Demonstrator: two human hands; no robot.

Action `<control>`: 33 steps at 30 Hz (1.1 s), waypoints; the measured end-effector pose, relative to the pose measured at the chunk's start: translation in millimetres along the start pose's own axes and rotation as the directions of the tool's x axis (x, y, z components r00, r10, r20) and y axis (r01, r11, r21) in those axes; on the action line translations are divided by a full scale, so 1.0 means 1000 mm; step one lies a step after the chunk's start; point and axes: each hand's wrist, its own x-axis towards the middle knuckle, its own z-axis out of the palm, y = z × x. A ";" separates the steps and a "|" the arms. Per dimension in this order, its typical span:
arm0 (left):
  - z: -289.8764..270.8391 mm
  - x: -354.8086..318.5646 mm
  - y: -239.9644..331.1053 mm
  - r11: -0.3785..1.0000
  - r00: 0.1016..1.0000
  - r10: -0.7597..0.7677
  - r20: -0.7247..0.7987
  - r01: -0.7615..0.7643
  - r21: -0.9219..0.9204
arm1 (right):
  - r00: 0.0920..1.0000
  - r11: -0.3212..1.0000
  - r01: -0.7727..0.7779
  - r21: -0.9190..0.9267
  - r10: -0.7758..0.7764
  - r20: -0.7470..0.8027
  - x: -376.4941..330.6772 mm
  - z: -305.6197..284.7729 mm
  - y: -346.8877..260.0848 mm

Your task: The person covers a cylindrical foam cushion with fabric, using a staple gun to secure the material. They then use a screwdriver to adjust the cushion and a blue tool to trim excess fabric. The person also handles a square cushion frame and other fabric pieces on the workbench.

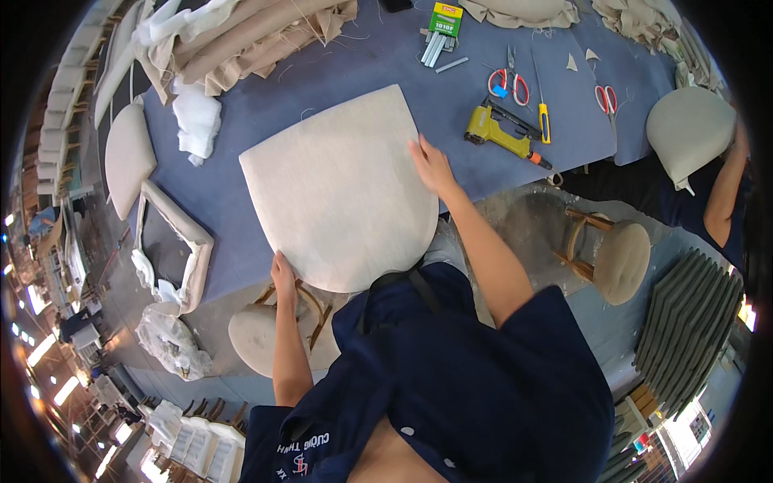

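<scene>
Navy shirt (483,386) of the wearer closest. Beige seat pad (338,185) between both hands, top face up, over the near edge of the blue table (258,105). Left hand (283,278) grasping pad's near-left edge. Right hand (432,167) on pad's right edge, fingertips on the top face; grip underneath hidden, can't tell how firm.

Beyond and right of right hand: yellow-green staple gun (499,133), then yellow-handled screwdriver (545,121); farther out, red-handled pliers (510,80). Red-handled scissors (606,101) well to right hand's right. Green-yellow box (447,22) with metal strips (436,47), far ahead of right hand.

Left of left hand: padded frame (197,241); white wadding (196,121) farther ahead. Round stool (254,330) below left hand. Another person's arm (722,197), at a grey-beige cushion (691,129), far right of right hand.
</scene>
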 end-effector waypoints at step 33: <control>0.091 -0.036 0.260 0.478 0.596 0.794 -0.119 -0.733 -0.485 | 0.719 0.719 0.681 -0.139 -0.693 -0.059 -0.181 -0.041 -0.266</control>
